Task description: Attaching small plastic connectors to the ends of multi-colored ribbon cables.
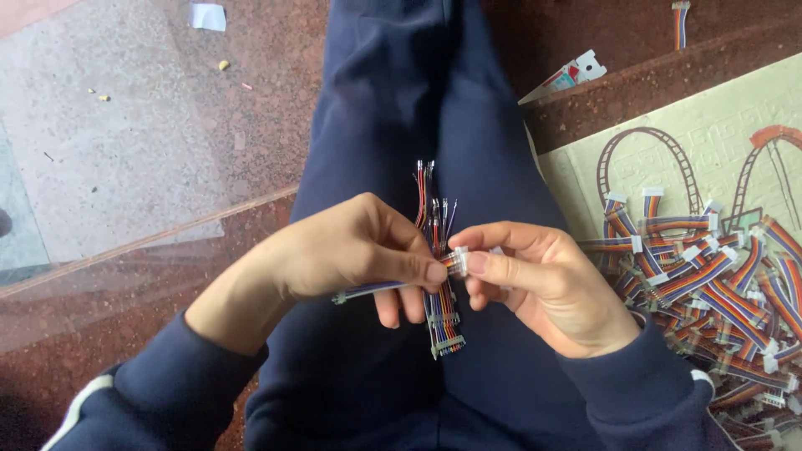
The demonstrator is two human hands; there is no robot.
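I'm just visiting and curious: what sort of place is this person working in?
Probably an informal home or small-workshop spot, worked seated on the floor. The speckled stone floor has bits of litter, a heap of rainbow ribbon cables lies on a patterned mat, and both hands work over the lap.

The floor (125,167) is speckled stone, a pale grey-pink slab at the upper left bordered by darker reddish-brown terrazzo, with a thin seam running diagonally between them. A few small scraps lie on it: a white paper bit (207,16) near the top edge and some tiny yellow crumbs (223,64). At the right, a reddish-brown step (652,83) rises, and a pale green foam mat (718,117) embossed with a brown roller-coaster drawing lies over it under soft, even daylight.
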